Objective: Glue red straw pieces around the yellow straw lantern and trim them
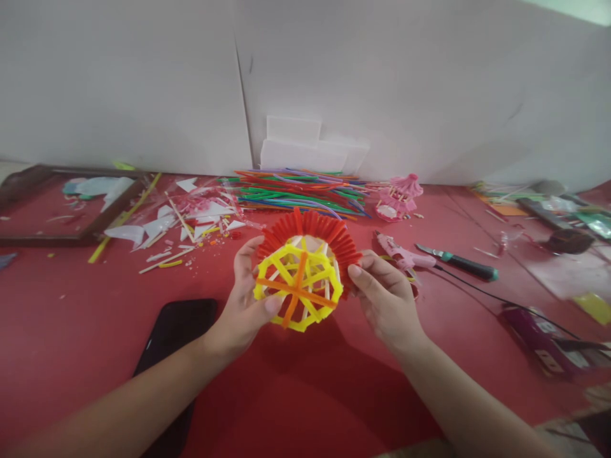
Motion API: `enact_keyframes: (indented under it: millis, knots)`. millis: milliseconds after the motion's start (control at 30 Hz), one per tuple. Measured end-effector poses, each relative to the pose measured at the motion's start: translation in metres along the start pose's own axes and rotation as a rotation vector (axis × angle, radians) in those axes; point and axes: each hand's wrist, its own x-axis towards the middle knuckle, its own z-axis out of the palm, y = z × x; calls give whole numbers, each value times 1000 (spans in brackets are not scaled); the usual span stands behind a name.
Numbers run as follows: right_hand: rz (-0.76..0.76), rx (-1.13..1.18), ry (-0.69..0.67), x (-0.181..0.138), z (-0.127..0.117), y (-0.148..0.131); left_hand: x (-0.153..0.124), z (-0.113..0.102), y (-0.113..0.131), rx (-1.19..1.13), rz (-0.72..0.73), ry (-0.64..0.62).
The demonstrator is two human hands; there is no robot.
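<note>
Above the red table I hold a small craft model made of pipe cleaners and pale sticks (pixel 298 285). Its near face is a yellow ring crossed by orange and yellow strips. A pleated red fringe (pixel 308 224) fans out around its far side. My left hand (pixel 248 296) grips the left side, thumb on the yellow ring. My right hand (pixel 384 292) pinches the red fringe at its right edge. Part of the model's inside is hidden behind the strips. Just right of my right hand lies a pink glue gun (pixel 405 253).
A bundle of coloured pipe cleaners (pixel 300 194) lies at the back. White and pink scraps (pixel 191 219) cover the left. A pink model (pixel 400 197) stands behind the glue gun, beside a craft knife (pixel 458 262). A black phone (pixel 179 331) and a brown frame (pixel 71 242) are left.
</note>
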Motion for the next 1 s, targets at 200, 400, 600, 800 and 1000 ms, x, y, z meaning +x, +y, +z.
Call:
enact_keyframes:
  millis: [200,400,600,800,1000]
  knots:
    - [-123,-104,6,1,0,3,1,-3,-3,8,32,-48]
    - [-148,-210,48,-1,0,-2,1,1,-1,7,42,-13]
    - [-88,-148,90,-2,3,-2,2,-1,0,61,39,21]
    - [-50,-139,58,-3,4,1,0,2,-1,22,14,-14]
    - [-44,-166,94,-3,3,0,-2,8,2,-4,30,-11]
